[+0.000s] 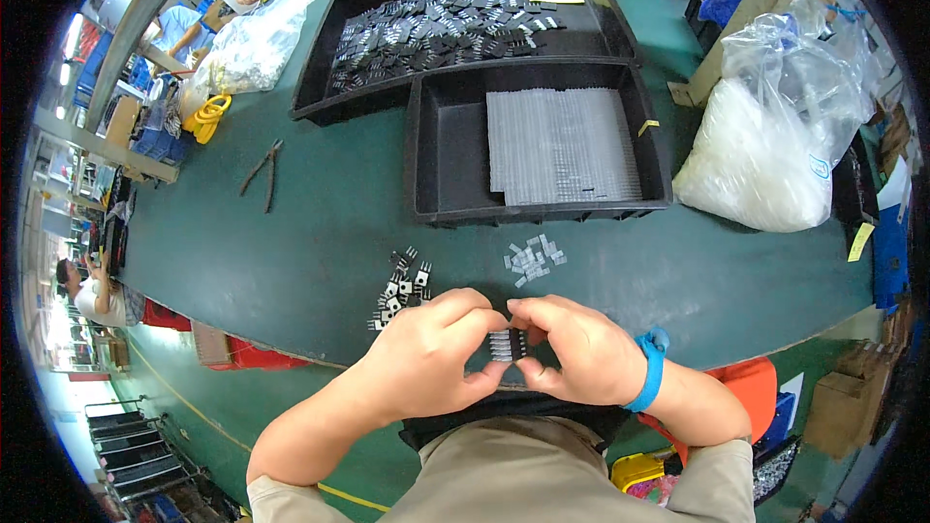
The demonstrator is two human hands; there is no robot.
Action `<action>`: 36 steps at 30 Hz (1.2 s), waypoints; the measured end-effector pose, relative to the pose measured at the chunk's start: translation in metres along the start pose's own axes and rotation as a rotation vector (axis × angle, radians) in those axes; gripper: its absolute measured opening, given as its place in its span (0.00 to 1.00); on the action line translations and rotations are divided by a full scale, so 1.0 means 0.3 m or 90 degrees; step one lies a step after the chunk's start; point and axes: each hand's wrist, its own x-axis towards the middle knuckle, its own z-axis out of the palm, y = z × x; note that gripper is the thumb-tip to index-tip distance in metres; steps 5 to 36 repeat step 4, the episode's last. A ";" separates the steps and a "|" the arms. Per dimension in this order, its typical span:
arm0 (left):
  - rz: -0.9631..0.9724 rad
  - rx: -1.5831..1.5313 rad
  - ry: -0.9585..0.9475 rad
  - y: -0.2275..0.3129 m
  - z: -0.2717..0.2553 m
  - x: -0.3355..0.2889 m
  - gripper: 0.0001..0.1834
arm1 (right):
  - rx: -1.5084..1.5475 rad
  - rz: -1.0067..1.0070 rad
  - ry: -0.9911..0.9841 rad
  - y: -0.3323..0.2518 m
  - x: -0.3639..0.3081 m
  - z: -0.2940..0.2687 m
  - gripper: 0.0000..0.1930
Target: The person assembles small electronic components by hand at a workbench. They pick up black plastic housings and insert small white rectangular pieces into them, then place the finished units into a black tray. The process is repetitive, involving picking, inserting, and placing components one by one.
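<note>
Over the table's near edge, both hands pinch a small stack of transistors [508, 345] with black bodies and silvery leads. My left hand [431, 349] grips it from the left, thumb below and index finger above. My right hand [581, 351], with a blue band on the wrist, closes on its right side. Just beyond my left hand lies a loose pile of black transistors [399, 291] with metal tabs, partly hidden by that hand. Beyond the right hand, small clear plastic pieces [534, 260] are scattered on the green table [320, 242].
A large black tray [310, 87] of many transistors stands at the back. In front of it, a smaller black tray [441, 165] holds translucent strips [562, 145]. Pliers [262, 174] lie left; a bag of white pieces [760, 155] stands right. Other people work at far left.
</note>
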 end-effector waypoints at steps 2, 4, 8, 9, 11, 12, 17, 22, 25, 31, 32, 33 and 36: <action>0.028 0.015 -0.007 -0.010 -0.008 0.019 0.19 | 0.020 0.015 0.007 0.004 0.004 -0.004 0.35; 0.050 0.027 -0.020 -0.019 -0.033 0.045 0.18 | 0.061 0.047 0.019 0.010 0.008 -0.009 0.36; 0.050 0.027 -0.020 -0.019 -0.033 0.045 0.18 | 0.061 0.047 0.019 0.010 0.008 -0.009 0.36; 0.050 0.027 -0.020 -0.019 -0.033 0.045 0.18 | 0.061 0.047 0.019 0.010 0.008 -0.009 0.36; 0.050 0.027 -0.020 -0.019 -0.033 0.045 0.18 | 0.061 0.047 0.019 0.010 0.008 -0.009 0.36; 0.050 0.027 -0.020 -0.019 -0.033 0.045 0.18 | 0.061 0.047 0.019 0.010 0.008 -0.009 0.36; 0.050 0.027 -0.020 -0.019 -0.033 0.045 0.18 | 0.061 0.047 0.019 0.010 0.008 -0.009 0.36; 0.050 0.027 -0.020 -0.019 -0.033 0.045 0.18 | 0.061 0.047 0.019 0.010 0.008 -0.009 0.36; 0.050 0.027 -0.020 -0.019 -0.033 0.045 0.18 | 0.061 0.047 0.019 0.010 0.008 -0.009 0.36; 0.050 0.027 -0.020 -0.019 -0.033 0.045 0.18 | 0.061 0.047 0.019 0.010 0.008 -0.009 0.36; 0.050 0.027 -0.020 -0.019 -0.033 0.045 0.18 | 0.061 0.047 0.019 0.010 0.008 -0.009 0.36; 0.050 0.027 -0.020 -0.019 -0.033 0.045 0.18 | 0.061 0.047 0.019 0.010 0.008 -0.009 0.36; 0.050 0.027 -0.020 -0.019 -0.033 0.045 0.18 | 0.061 0.047 0.019 0.010 0.008 -0.009 0.36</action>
